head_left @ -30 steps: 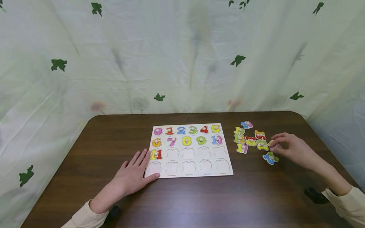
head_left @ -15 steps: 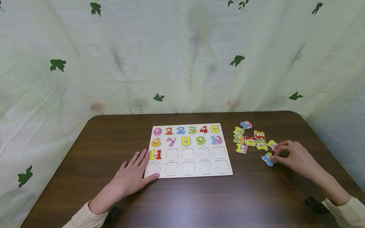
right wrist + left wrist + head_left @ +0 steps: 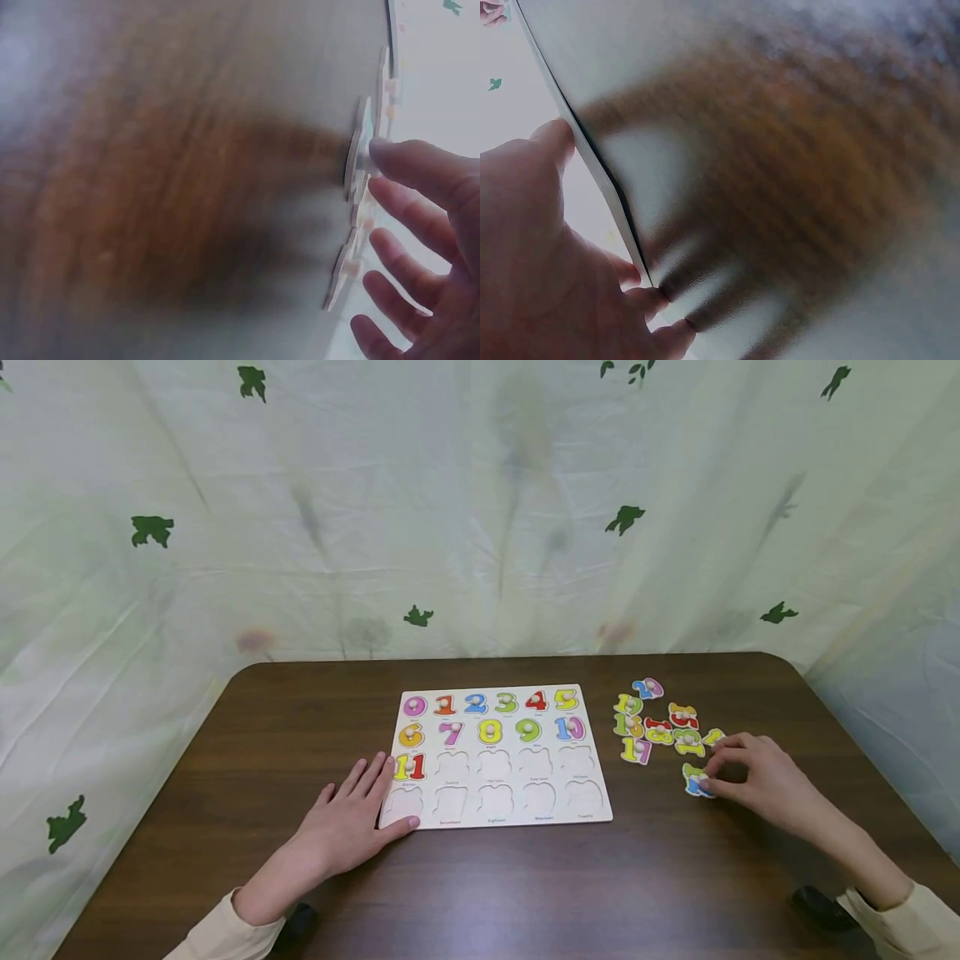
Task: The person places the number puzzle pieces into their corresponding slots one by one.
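Note:
A white number puzzle board (image 3: 525, 835) lies on the table, with the pieces 0 to 11 seated and outlined recesses in its lower rows. My left hand (image 3: 341, 831) rests flat at its lower-left corner, thumb on the bottom edge and fingers along the left side; the left wrist view shows this hand (image 3: 547, 240) at the board's edge. To the right of the board, my right hand (image 3: 772, 781) pinches a blue-and-green number piece (image 3: 693, 779), partly hidden by the fingertips. Thumb and index finger meet at the small knob of this piece (image 3: 358, 146) in the right wrist view.
Several loose number pieces lie right of the board, among them a 20 (image 3: 648, 688), a 17 (image 3: 636, 751) and a red-and-orange piece (image 3: 683, 716). A yellow piece (image 3: 713, 737) is partly behind my right hand. The brown table (image 3: 525, 893) ends at a pale curtain (image 3: 480, 527).
My right hand has moved down from the yellow-and-pink piece to the blue-and-green one, which has turned and shifted slightly left. The left hand has stayed on the board.

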`<state>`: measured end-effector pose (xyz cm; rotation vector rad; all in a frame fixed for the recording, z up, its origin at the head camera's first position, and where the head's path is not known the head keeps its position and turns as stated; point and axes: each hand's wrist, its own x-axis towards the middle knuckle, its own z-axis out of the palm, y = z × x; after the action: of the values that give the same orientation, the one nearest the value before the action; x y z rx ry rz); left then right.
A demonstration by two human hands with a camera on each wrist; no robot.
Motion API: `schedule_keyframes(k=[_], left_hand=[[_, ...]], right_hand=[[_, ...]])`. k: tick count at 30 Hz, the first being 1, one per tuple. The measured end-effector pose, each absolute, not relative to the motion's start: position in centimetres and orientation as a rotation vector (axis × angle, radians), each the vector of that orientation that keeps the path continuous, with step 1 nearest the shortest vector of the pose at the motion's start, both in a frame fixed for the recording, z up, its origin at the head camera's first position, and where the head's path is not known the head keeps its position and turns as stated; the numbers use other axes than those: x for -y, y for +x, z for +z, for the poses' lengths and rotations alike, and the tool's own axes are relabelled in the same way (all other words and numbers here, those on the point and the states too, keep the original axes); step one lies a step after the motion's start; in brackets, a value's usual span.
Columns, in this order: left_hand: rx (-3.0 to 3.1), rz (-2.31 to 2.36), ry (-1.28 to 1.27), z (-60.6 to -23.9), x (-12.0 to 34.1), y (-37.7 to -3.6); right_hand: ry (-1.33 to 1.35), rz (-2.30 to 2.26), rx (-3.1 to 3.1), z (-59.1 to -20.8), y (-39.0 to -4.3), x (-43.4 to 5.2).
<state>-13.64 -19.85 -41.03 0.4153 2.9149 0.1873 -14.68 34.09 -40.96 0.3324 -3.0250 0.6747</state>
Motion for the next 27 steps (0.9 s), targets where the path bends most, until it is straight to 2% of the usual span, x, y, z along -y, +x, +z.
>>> schedule_keyframes(k=[9,16,27], left_hand=[[-2.915,0.19,0.422,-41.01,19.84,-13.7],[-2.92,0.195,0.423,-41.04,19.87,-13.71],[-2.919,0.193,0.418,-41.07,19.89,-13.69]], right_hand=[[0.317,0.739,3.054,-40.83,-14.91,-34.1],[0.468,0.753,2.985,-41.22,-15.12,-34.26],[0.536,0.782,2.954,-41.57,-15.56,-33.64]])
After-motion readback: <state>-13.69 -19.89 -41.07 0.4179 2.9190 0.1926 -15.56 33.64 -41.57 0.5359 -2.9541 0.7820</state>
